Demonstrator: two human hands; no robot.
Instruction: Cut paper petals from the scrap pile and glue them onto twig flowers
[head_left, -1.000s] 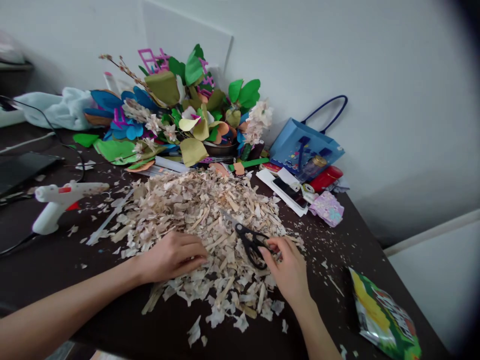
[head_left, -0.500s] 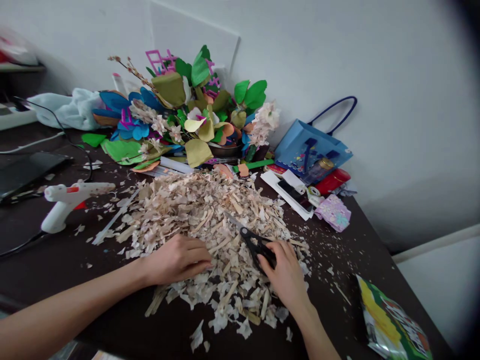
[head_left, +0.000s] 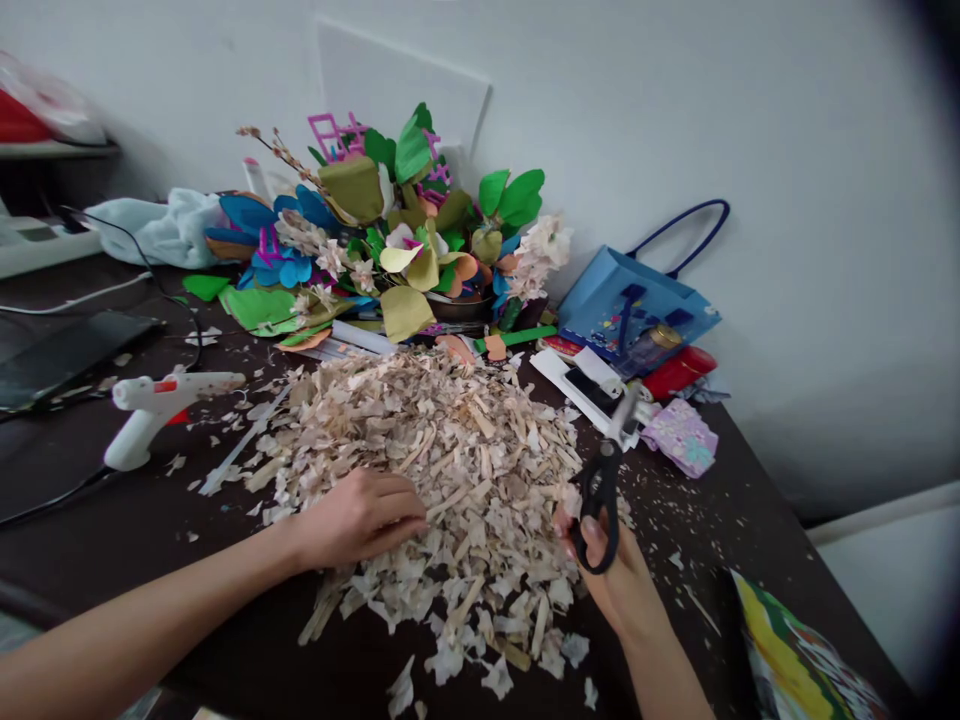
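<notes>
A heap of dry, pale beige scraps (head_left: 450,430), like shredded petals or husks, covers the middle of the dark table. My left hand (head_left: 371,518) rests on the near left part of the heap, its fingers curled together; anything beneath them is hidden. In my right hand (head_left: 619,570), raised at the heap's right edge, is a pair of black-handled scissors (head_left: 602,478). A thumb shows through one handle loop. The blades look closed and point away from me, toward the white tray.
A white glue gun (head_left: 154,405) and a clear stick (head_left: 244,440) lie left. Paper flowers (head_left: 420,250) stand at the back. Toward the right are a blue bag (head_left: 637,300), a white tray (head_left: 559,375), a lilac floral pouch (head_left: 682,437) and a snack bag (head_left: 795,650).
My right hand has lifted the scissors off the heap, moved right and turned, so the blades now point up and away. My left hand stays in place. The view has shifted slightly.
</notes>
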